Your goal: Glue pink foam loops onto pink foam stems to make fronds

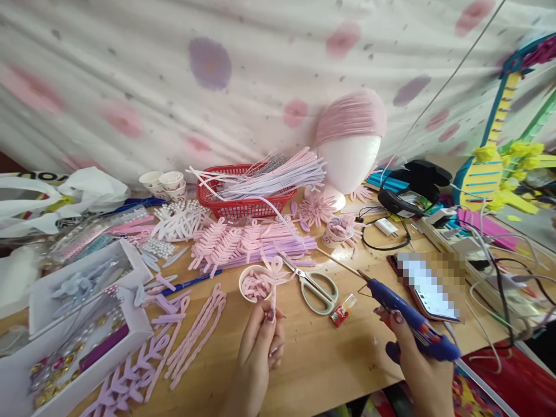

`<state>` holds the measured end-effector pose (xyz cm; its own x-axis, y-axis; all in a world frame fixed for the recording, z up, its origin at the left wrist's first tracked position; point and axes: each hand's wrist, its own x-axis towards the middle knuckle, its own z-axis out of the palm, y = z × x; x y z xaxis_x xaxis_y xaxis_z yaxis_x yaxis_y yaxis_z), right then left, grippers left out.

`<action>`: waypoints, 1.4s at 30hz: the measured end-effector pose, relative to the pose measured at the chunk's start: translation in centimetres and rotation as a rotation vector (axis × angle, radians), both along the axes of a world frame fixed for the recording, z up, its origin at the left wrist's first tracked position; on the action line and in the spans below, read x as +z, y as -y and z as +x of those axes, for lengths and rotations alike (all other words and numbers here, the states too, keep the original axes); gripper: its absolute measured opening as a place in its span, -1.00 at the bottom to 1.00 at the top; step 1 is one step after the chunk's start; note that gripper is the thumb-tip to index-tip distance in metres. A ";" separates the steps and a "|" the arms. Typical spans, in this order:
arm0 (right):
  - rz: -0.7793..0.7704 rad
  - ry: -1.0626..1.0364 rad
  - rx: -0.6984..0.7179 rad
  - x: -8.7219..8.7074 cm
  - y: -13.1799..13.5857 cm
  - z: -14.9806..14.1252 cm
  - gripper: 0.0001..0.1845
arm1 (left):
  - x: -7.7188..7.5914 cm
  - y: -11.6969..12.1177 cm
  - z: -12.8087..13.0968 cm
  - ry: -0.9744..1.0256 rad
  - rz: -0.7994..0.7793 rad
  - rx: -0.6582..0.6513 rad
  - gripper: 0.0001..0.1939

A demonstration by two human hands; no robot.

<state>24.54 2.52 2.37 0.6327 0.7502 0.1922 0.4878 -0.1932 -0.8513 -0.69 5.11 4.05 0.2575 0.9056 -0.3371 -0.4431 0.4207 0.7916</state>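
My left hand [262, 343] pinches the stem of a pink pipe-cleaner piece [275, 277] and holds it upright above the wooden table [330, 353]. Just behind it stands a small paper cup [254, 284] filled with pink bits. In my right hand [419, 362] is a blue glue gun [406, 313], fingers wrapped round its handle, nozzle pointing left toward the pink piece. Scissors [313, 285] with pale green handles lie between the two hands, beside a small red lighter [343, 310].
A red basket [243, 200] of pipe cleaners and a foam head [351, 145] with pink strands stand at the back. Pink leaf shapes [234, 243] cover the middle. White trays [65, 330] of beads sit left; a phone [428, 286], cables and chargers lie right.
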 end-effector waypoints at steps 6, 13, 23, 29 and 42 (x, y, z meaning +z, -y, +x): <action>0.215 -0.039 0.654 3.1 0.0 -5.7 -0.47 | -0.2 0.3 0.0 0.011 -0.007 -0.030 -0.51; 0.247 0.076 0.744 4.2 -1.4 -8.3 -0.48 | 0.4 0.7 0.1 -0.048 0.046 -0.043 -0.57; 0.261 0.091 0.775 3.8 -1.7 -8.2 -0.49 | 0.6 0.5 0.0 -0.050 0.058 -0.077 -0.59; 0.258 0.134 0.773 3.6 -1.8 -8.2 -0.50 | 0.7 0.7 -0.1 -0.043 0.069 -0.087 -0.59; 0.238 0.133 0.742 3.6 -1.7 -8.1 -0.46 | 0.7 0.6 -0.2 -0.073 0.071 -0.097 -0.59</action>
<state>16.45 4.22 5.94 -0.0563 0.8963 0.4399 0.5185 0.4028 -0.7543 -0.88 4.48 4.76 0.3223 0.8999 -0.2939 -0.3430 0.4004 0.8497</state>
